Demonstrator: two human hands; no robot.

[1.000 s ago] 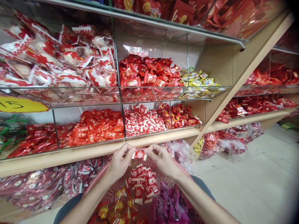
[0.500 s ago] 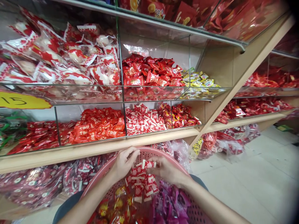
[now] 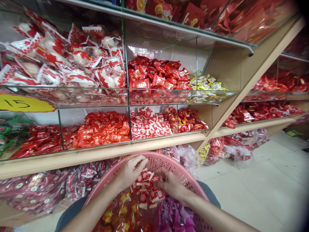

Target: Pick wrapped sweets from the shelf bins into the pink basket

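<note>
A pink perforated basket (image 3: pixel 178 168) rests on my lap. Inside it lies a heap of small red-and-white wrapped candies (image 3: pixel 147 190), with yellow-and-red sweets (image 3: pixel 120 212) to the left and purple-wrapped sweets (image 3: pixel 177 214) to the right. My left hand (image 3: pixel 130 170) is curled over the top of the red-and-white heap, its fingertips pinched at a candy. On the heap's right side my right hand (image 3: pixel 169 183) has its fingers bent down among the candies. What each hand's fingers hold is partly hidden.
Glass-fronted shelf bins (image 3: pixel 149 124) in front hold red, red-and-white and yellow wrapped sweets. A yellow price tag (image 3: pixel 21 103) reading 15 sticks at the left. Plastic bags of sweets (image 3: pixel 48 190) lie under the wooden shelf edge. A pale tiled floor (image 3: pixel 260 187) opens to the right.
Both hands held one red-and-white candy up between them, then dropped down into the basket. They now rest on the candy heap, and the basket's rim shows higher in view.
</note>
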